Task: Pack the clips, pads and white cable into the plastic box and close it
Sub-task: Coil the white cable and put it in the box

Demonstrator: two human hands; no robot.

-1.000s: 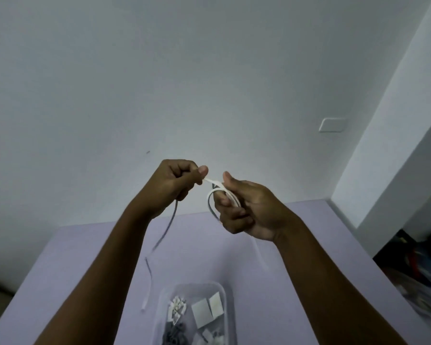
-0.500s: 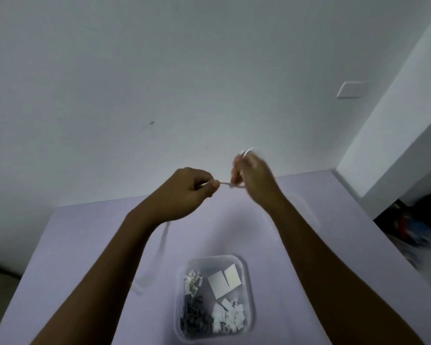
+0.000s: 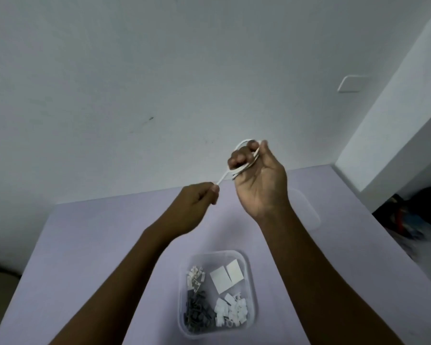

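The white cable (image 3: 241,168) is wound in loops around the fingers of my right hand (image 3: 259,180), raised above the table. My left hand (image 3: 194,207) pinches the cable's free end just left of and below the right hand. The clear plastic box (image 3: 249,275) stands open on the lilac table near me. Inside it lie white clips (image 3: 232,312), dark grey clips (image 3: 197,310), small pale clips (image 3: 195,277) and two white pads (image 3: 227,275). The clear lid (image 3: 306,210) lies on the table behind my right forearm, partly hidden.
The lilac table (image 3: 97,245) meets a white wall at the back. A white column stands at the right, with dark bags (image 3: 418,215) on the floor beside the table's right edge. A wall plate (image 3: 351,83) is high on the right.
The hanging length of cable has been wound up onto my right hand, which turned palm towards me. My left hand dropped lower, holding only the short end. The view tilted down.
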